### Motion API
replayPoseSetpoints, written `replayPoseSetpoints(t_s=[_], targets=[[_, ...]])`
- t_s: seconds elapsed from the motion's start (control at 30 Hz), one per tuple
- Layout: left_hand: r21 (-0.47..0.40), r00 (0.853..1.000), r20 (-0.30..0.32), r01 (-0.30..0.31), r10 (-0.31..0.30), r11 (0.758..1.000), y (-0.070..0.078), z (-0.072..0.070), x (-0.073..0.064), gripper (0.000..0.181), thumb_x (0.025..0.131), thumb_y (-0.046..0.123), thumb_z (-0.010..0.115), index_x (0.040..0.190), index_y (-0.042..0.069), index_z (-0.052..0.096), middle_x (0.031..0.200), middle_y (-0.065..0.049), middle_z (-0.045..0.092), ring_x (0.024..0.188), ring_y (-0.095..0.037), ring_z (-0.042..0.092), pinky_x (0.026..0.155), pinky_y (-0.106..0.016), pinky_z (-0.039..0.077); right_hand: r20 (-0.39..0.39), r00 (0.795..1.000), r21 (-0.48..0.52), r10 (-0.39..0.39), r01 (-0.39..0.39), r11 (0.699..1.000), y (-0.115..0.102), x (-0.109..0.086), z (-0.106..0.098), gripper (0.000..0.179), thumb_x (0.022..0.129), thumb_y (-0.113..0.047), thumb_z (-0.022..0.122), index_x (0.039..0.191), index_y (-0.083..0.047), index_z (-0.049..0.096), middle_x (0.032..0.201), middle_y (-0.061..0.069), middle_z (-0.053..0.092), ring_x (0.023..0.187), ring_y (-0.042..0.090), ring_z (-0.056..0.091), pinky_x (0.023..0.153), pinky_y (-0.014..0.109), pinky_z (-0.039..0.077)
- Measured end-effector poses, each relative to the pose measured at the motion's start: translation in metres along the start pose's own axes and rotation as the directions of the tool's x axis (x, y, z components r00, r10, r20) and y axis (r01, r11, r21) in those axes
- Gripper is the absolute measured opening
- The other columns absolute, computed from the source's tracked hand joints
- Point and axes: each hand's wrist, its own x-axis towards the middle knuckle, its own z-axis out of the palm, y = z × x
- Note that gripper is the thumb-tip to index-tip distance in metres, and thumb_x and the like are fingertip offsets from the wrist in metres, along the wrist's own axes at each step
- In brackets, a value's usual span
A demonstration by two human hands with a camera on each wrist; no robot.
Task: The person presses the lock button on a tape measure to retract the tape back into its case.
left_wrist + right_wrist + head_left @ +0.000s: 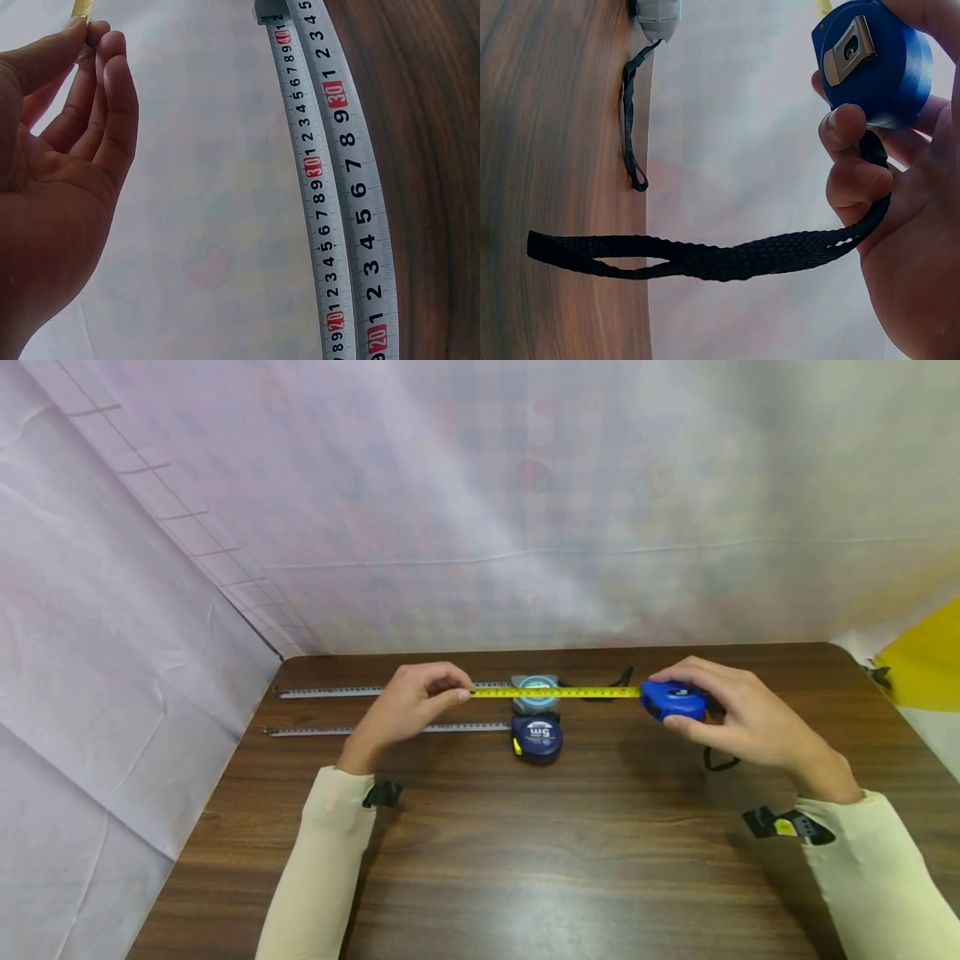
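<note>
My right hand (753,718) grips a blue tape measure (673,702), held over the table. From its case a yellow blade (570,692) runs out to the left. The tip of that blade is pinched between thumb and fingers of my left hand (405,706). A metal belt clip (851,51) and a looped black wrist strap (727,259) show on the blue case in the right wrist view. Behind and below the yellow blade lie a grey and teal tape measure (537,704) and a dark blue tape measure (538,742), touching or nearly so.
Two pale blades, one upper (330,691) and one lower (311,732), stretch left along the brown table (510,852). A second black strap (628,112) trails from the grey case. A white patterned curtain (450,510) stands behind the table, and a yellow cloth (930,652) hangs at the right.
</note>
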Motion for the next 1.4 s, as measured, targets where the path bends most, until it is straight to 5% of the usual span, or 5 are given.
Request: replayPoseSetpoints(t_s=[1.4], targets=[[-0.038, 0.997, 0.047, -0.064, 0.066, 0.997, 0.013, 0.015, 0.006, 0.010, 0.109, 0.010, 0.072, 0.116, 0.007, 0.078, 0.106, -0.002, 0.077, 0.092, -0.012, 0.071, 0.081, -0.035, 0.061, 0.022, 0.999, 0.040, -0.027, 0.026, 0.999, -0.017, 0.008, 0.022, 0.057, 0.093, -0.009, 0.088, 0.144, -0.020, 0.065, 0.131, -0.009, 0.066, 0.100, 0.012, 0.063, 0.077, 0.035, 0.056]])
